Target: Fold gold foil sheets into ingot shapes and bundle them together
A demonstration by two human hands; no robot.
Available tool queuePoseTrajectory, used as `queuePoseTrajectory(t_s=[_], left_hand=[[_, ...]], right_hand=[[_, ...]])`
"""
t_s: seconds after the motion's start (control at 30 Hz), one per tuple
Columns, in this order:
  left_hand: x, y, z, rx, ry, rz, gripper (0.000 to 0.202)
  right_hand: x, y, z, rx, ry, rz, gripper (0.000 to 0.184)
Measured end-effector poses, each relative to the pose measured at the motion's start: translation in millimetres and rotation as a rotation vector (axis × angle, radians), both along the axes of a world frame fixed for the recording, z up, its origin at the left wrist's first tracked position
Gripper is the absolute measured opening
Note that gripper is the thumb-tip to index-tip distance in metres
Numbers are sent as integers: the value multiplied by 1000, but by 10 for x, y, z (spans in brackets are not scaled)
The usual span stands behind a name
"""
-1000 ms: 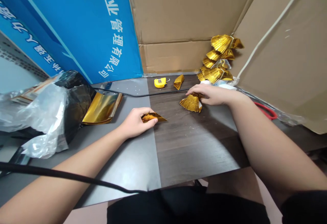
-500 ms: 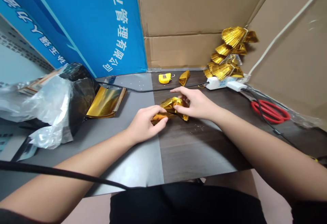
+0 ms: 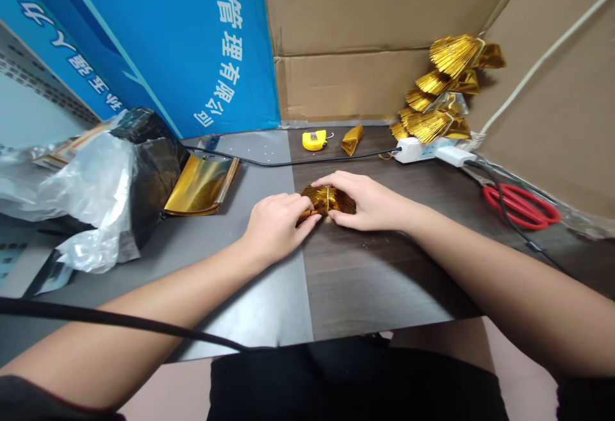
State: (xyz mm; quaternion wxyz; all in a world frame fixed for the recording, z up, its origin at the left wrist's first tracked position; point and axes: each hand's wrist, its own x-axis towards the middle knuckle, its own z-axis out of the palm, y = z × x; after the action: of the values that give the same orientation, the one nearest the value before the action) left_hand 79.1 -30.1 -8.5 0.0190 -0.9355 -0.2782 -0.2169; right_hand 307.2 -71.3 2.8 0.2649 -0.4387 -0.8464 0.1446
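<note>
— What lies along the back edge?
— A yellow tape measure (image 3: 314, 140) just beside a small folded gold piece (image 3: 352, 139); to the right a white power strip (image 3: 416, 150), with a heap of gold fans (image 3: 439, 97) against the cardboard wall (image 3: 375, 11).
— And the sides?
— Red scissors (image 3: 521, 204) on the right; on the left a stack of gold foil sheets (image 3: 202, 185), a black bag (image 3: 148, 165) and clear plastic (image 3: 91, 193) below a blue banner (image 3: 144, 43); a black cable (image 3: 288, 163) runs to the strip.

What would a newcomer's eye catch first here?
At the centre, the left hand and right hand pinch a gold bundle between them. A pile of gold fans rises in the right rear corner, and a blue board fills the left rear. Red scissors lie at the right.
</note>
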Motion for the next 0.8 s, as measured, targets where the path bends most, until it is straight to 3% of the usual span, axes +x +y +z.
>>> queuePoseTrajectory(t_s=[0.2, 0.47, 0.8], left_hand=[[18, -38, -18, 68, -26, 44, 27], [48, -84, -5, 326, -33, 96, 27], [50, -85, -11, 261, -23, 78, 30]], right_hand=[[-61, -5, -9, 0, 46, -55, 46], [-138, -48, -8, -20, 40, -174, 41], [-221, -82, -2, -48, 11, -259, 44]])
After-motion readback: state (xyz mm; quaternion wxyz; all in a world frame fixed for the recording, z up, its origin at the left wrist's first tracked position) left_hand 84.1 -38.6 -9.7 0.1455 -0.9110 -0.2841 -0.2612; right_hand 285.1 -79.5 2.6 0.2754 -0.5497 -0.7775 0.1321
